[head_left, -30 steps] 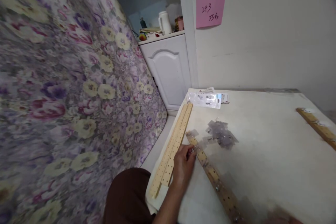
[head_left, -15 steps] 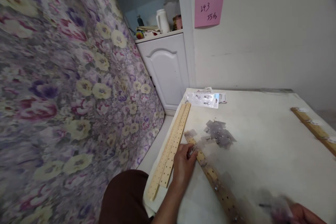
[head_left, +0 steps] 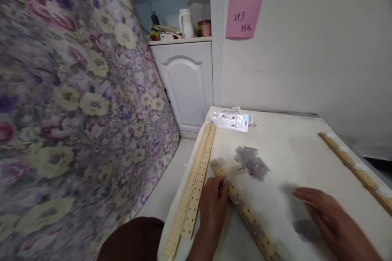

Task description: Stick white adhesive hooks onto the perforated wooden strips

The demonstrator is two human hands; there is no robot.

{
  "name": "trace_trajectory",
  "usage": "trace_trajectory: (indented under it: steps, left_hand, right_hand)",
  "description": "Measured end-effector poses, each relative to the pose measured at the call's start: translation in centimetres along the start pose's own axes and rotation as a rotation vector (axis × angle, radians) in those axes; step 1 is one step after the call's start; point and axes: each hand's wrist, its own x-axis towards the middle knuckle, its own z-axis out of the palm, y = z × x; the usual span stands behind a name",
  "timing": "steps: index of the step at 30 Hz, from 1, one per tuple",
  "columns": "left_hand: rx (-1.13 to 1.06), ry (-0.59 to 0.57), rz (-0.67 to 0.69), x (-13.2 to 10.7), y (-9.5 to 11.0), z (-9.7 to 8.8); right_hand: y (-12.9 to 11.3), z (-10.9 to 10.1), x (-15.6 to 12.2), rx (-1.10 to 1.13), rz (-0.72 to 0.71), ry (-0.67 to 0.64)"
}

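Note:
My left hand rests on the near end of a perforated wooden strip that lies diagonally on the white table, its fingers curled and pressing the strip. My right hand is blurred by motion over the table at the right, fingers stretched out, above a small clear plastic piece. A small pile of clear plastic bags with metal hooks lies just beyond the strip.
Two more perforated wooden strips lie side by side along the table's left edge. Another strip lies at the far right. A packet of hooks sits at the back. A flowered mattress, white cabinet and pink note stand beyond.
My right hand has come up from the lower right edge over the table toward the middle. The left hand has stayed on the strip. The view has shifted slightly.

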Motion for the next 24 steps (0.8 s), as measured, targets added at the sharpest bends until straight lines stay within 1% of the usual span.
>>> trace_trajectory:
  steps: [2, 4, 6, 8, 11, 17, 21, 24]
  left_hand:
    - [-0.011, -0.006, -0.007, 0.1, -0.1, 0.1]
    - [-0.023, -0.012, -0.009, 0.1, -0.2, 0.2]
    - [-0.035, -0.013, -0.010, 0.1, -0.3, 0.2]
    - [-0.046, -0.013, -0.011, 0.0, -0.3, 0.2]
    - [-0.057, -0.016, -0.018, 0.0, -0.2, 0.1]
    - [-0.048, -0.027, -0.029, 0.1, -0.2, 0.1]
    - [-0.041, -0.029, -0.033, 0.0, 0.1, -0.1]
    - [-0.012, -0.053, -0.036, 0.0, 0.5, -0.3]
  right_hand:
    - [-2.7, 3.6, 2.0, -0.123, -0.260, -0.127]
    - [-5.1, 7.1, 3.7, -0.169, -0.424, -0.224]
    - [-6.7, 9.6, 4.8, -0.201, -0.520, -0.271]
    - [-7.5, 11.0, 5.4, -0.226, -0.560, -0.314]
    - [-7.8, 11.6, 5.8, -0.237, -0.584, -0.343]
    - [-8.0, 11.8, 6.1, -0.279, -0.576, -0.369]
    - [-8.2, 12.1, 6.2, -0.379, -0.525, -0.387]
    - [-8.3, 12.4, 6.1, -0.433, -0.474, -0.378]
